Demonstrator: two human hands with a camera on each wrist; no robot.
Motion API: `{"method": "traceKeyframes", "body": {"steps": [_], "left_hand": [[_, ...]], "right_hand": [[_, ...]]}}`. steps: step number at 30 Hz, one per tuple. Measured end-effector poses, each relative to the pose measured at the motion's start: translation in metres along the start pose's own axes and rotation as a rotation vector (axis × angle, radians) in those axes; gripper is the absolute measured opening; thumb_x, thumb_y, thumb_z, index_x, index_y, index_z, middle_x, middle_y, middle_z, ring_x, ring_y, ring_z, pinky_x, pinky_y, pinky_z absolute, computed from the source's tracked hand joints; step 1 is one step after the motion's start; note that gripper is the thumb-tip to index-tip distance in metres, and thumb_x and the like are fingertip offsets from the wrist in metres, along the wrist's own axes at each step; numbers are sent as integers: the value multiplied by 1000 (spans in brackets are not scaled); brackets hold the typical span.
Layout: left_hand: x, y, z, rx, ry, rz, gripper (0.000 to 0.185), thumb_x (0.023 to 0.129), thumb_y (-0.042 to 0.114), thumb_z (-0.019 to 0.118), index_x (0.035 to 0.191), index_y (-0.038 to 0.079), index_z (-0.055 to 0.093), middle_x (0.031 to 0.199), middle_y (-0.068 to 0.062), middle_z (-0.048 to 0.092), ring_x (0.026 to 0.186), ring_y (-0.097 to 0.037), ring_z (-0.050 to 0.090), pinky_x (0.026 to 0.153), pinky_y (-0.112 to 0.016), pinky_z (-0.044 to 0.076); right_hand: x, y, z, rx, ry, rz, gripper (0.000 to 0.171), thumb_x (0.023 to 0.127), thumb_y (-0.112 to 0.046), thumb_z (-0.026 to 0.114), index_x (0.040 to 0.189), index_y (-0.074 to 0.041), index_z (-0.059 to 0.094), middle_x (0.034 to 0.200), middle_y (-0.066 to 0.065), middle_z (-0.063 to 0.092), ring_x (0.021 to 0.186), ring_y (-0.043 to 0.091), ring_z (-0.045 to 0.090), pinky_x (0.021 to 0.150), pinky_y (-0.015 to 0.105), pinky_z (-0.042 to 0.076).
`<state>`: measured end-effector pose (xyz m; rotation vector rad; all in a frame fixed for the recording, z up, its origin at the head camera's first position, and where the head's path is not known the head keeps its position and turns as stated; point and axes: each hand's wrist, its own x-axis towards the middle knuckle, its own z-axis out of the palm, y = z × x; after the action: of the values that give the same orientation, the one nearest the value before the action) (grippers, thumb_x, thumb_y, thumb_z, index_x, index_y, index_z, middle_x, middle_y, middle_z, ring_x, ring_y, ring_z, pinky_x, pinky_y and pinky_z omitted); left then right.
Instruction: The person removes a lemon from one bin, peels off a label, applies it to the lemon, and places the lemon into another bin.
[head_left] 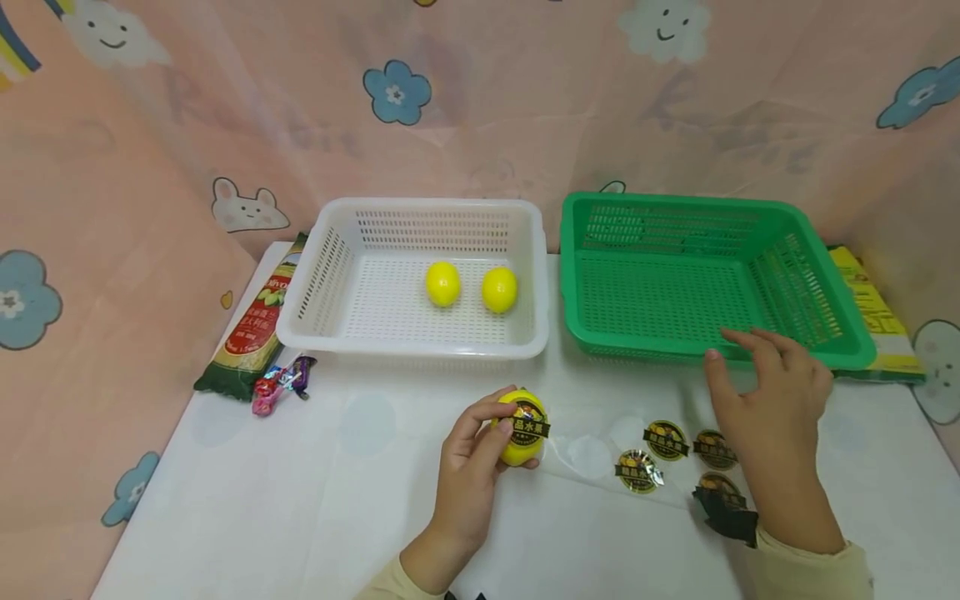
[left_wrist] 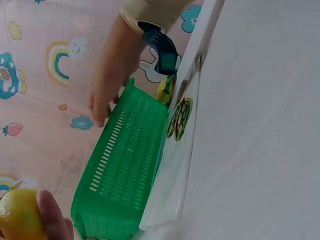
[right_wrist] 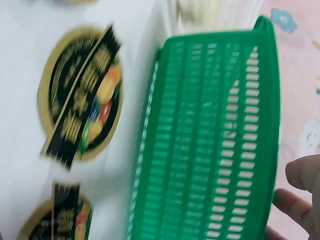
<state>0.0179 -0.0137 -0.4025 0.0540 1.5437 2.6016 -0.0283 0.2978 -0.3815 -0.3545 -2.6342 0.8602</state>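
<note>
While the lemon [head_left: 522, 427] sat above the white table [head_left: 300, 517], just in front of the white basket [head_left: 330, 275], my left hand [head_left: 472, 467] held it with fingers and thumb curled round it, a round black-and-gold sticker on the side facing me. In the left wrist view I saw only part of the fruit [left_wrist: 17, 215] and a fingertip against it. My right hand [head_left: 765, 400] hovered palm down with fingers relaxed and spread, holding nothing, above the near rim of the green basket [head_left: 675, 283] and the sticker sheet [head_left: 600, 454]. On that clear sheet lay more stickers [head_left: 666, 439] of the same kind, just beside the hand; the right wrist view showed one [right_wrist: 80, 95] close up but blurred. Two more lemons [head_left: 442, 283] lay side by side in the white basket. A green packet [head_left: 255, 325] lay left of that basket, with candy [head_left: 281, 383] just before it.
</note>
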Motion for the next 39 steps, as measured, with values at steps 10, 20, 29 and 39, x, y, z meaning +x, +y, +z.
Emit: {"method": "traceKeyframes", "body": {"steps": [10, 20, 29, 39], "left_hand": [[18, 1, 9, -21, 5, -38, 17, 110, 15, 55, 122, 8, 65, 147, -17, 53, 104, -29, 65, 77, -33, 61], [98, 20, 59, 36, -224, 47, 32, 113, 11, 50, 141, -5, 52, 145, -14, 53, 106, -22, 66, 82, -33, 63], [187, 14, 116, 523, -301, 140, 26, 109, 16, 62, 131, 7, 72, 132, -5, 57, 94, -12, 62, 71, -32, 64], [220, -26, 150, 1325, -394, 23, 27, 109, 31, 62, 132, 27, 75, 130, 2, 63, 118, -14, 54, 88, -23, 48]], "right_hand": [[8, 16, -7, 8, 51, -41, 32, 101, -21, 73, 124, 1, 74, 133, 28, 58, 136, 46, 36, 112, 62, 21], [11, 20, -9, 13, 7, -9, 35, 102, -25, 72, 124, 2, 73, 134, 29, 56, 136, 47, 34, 110, 65, 19], [12, 16, -8, 18, 5, 14, 34, 102, -23, 73, 125, 2, 73, 134, 28, 54, 137, 46, 30, 109, 65, 20], [12, 15, -7, 27, -23, 32, 37, 103, -29, 71, 127, -1, 73, 135, 28, 52, 136, 46, 26, 101, 66, 25]]}}
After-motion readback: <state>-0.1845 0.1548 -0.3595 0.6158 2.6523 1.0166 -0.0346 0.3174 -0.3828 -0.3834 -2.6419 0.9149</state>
